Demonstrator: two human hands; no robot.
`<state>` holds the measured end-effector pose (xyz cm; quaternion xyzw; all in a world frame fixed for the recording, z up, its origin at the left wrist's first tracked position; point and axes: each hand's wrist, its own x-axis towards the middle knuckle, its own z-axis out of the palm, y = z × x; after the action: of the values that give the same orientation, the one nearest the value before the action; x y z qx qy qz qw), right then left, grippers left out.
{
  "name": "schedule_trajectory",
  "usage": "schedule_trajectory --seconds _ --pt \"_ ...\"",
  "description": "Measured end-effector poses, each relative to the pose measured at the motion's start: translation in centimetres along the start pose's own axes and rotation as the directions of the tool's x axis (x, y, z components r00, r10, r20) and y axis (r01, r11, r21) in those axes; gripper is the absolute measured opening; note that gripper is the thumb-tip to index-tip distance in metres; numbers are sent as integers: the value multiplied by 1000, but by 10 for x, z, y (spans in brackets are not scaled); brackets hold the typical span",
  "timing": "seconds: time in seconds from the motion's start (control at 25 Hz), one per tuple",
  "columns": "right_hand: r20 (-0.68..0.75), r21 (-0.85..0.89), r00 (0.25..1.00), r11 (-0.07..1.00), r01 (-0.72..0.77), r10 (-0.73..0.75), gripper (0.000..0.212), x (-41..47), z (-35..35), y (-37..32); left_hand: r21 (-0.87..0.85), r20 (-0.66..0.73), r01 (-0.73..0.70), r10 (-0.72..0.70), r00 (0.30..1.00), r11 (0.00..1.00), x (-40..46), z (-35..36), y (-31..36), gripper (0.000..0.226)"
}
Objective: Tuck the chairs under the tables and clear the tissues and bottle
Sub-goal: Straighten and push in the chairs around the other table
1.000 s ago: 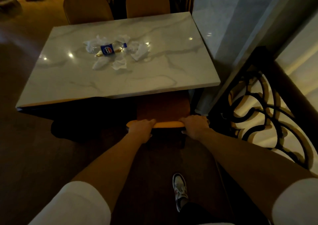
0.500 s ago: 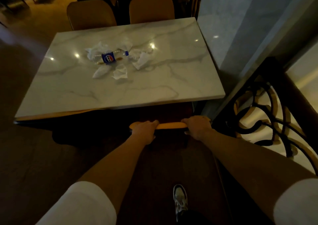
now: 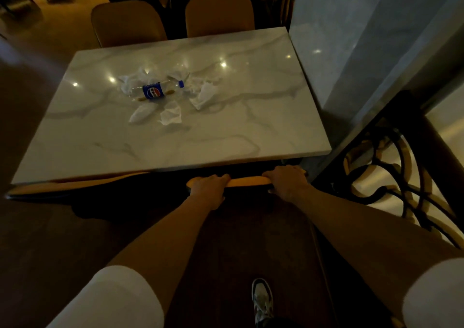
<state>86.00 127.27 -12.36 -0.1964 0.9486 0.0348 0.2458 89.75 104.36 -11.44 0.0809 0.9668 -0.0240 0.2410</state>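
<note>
A person's left hand (image 3: 209,186) and right hand (image 3: 288,181) both grip the orange-yellow curved top rail of a chair back (image 3: 247,182) at the near edge of a white marble-patterned rectangular worktop (image 3: 226,132), fingers curled over the rail; the chair's seat lies out of sight beneath the worktop (only the rail shows between the two hands); a clear plastic bottle with a blue label and blue cap (image 3: 157,90) lies on its side toward the far left of the worktop, ringed by crumpled white tissues (image 3: 171,114), some touching it, others just beside it; two tan upholstered chairs with rounded backs, one on the left (image 3: 126,24) and one on the right (image 3: 219,14), stand at the far edge, their backs rising above the worktop; a grey marble wall panel (image 3: 351,39) runs along the worktop's right side; a black wrought-iron scrollwork railing (image 3: 391,167) stands to the right of the arms; white short sleeves (image 3: 110,300) cover both upper arms; a grey-and-white sneaker (image 3: 262,300) rests on the dark floor (image 3: 50,240) below.
</note>
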Motion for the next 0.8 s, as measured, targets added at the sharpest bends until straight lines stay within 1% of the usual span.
schedule_trajectory --seconds 0.24,0.36,0.56,0.8 --pt "16 -46 1000 999 -11 12 48 7 -3 0 -5 -18 -16 16 1000 1000 8 1 -5 47" --pt "15 -34 1000 999 -13 13 47 11 -6 1 -8 -20 -3 2 1000 1000 14 0 -6 46" --pt "10 -29 1000 1000 -8 9 53 22 -12 9 2 -22 -6 6 1000 1000 29 -1 -10 44" --pt "2 11 1000 1000 10 -10 49 35 -19 13 -5 -10 -21 21 1000 1000 46 -5 -17 47"
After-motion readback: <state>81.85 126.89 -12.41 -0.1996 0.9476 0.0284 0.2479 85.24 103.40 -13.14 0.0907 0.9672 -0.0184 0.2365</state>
